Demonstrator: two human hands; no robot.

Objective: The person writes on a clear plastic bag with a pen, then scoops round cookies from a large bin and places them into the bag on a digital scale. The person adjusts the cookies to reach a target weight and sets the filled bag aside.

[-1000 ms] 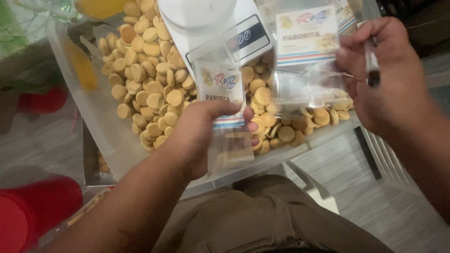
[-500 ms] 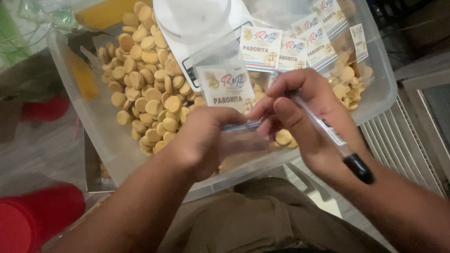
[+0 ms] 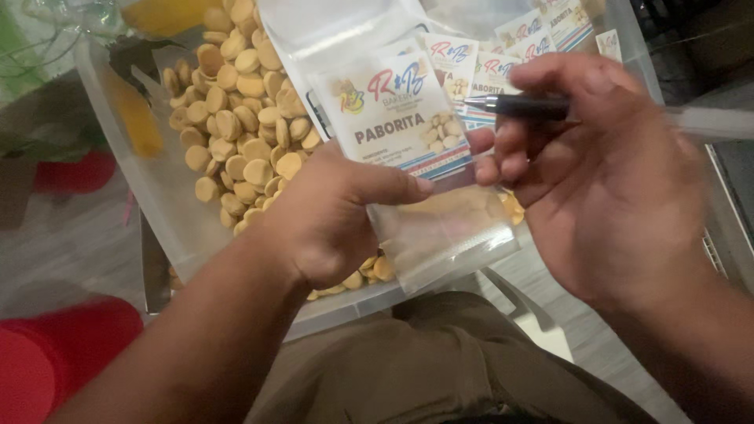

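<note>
My left hand (image 3: 326, 220) pinches a small clear plastic pouch (image 3: 416, 173) with a printed label at its top, holding it flat above the lap. My right hand (image 3: 605, 180) touches the pouch's right edge with its fingertips and grips a dark pen (image 3: 518, 106) that points left over the label. Under both hands sits a clear plastic tub (image 3: 169, 208) filled with several small round yellow biscuits (image 3: 236, 118).
More labelled pouches (image 3: 542, 35) lie in the tub's far right part, beside a white scale (image 3: 314, 31). A red object (image 3: 55, 361) is at the lower left, on the floor. My khaki-trousered lap (image 3: 424, 369) is below the tub.
The pouch has been lifted and turned so its label faces up. My right hand came in from the right to the pouch, and the pen now points left.
</note>
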